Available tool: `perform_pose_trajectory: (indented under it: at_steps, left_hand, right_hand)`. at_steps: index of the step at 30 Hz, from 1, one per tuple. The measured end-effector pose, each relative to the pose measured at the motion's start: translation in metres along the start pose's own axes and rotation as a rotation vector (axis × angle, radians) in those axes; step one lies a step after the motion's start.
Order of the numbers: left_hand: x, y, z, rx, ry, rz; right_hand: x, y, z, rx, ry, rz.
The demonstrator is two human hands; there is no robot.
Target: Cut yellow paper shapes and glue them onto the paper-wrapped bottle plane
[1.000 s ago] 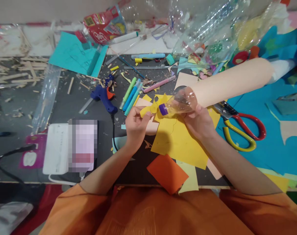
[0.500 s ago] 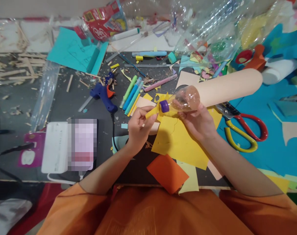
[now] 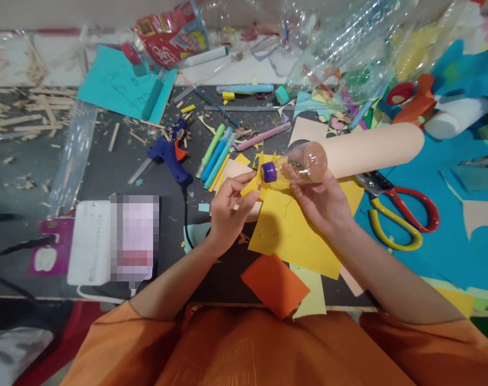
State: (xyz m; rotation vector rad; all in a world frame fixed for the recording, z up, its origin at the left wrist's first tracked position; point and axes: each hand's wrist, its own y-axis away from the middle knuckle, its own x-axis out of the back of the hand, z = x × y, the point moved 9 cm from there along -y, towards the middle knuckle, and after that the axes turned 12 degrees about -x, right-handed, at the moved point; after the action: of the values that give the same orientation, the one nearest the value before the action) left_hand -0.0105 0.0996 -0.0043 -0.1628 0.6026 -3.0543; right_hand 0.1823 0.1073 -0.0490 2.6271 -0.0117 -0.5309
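Note:
My right hand (image 3: 326,206) is wrapped round a small clear plastic bottle (image 3: 298,166) lying on its side in the air, its purple cap (image 3: 269,172) facing left. A long peach paper strip (image 3: 372,146) with a rounded end stretches right from the bottle's base; how it is joined I cannot tell. Between finger and thumb, my left hand (image 3: 230,209) pinches a piece of yellow paper (image 3: 250,187) beside the cap. Below the bottle lies a yellow paper sheet (image 3: 296,230) with a pencil line on it.
Scissors (image 3: 397,206) with red and yellow handles lie at right on blue paper. A blue glue gun (image 3: 169,158) and several markers (image 3: 217,155) are left of my hands. Orange paper (image 3: 275,285) sits near the front edge. Plastic bottles (image 3: 171,35) and scraps line the back.
The bottle has turned slightly, bringing its cap and the peach strip a little to the left. The strip's far end sits lower. Both hands keep their hold.

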Motion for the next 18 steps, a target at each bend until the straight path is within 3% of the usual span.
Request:
perform_pose_trajectory:
  at_steps: [6,9,13,18]
  left_hand:
    - [-0.008,0.001,-0.004,-0.030,0.081,-0.086]
    - [-0.012,0.002,-0.008,-0.012,0.122,-0.134]
    - [-0.010,0.001,-0.003,-0.068,0.017,-0.179]
    - [-0.007,0.000,0.004,-0.151,-0.074,-0.195]
  right_hand:
    - [0.000,0.002,0.002,-0.026,-0.047,0.069]
    - [-0.003,0.004,0.001,-0.020,-0.042,0.044]
    - [-0.007,0.005,0.001,-0.034,-0.094,-0.015]
    - [-0.008,0.006,0.002,-0.081,-0.181,0.004]
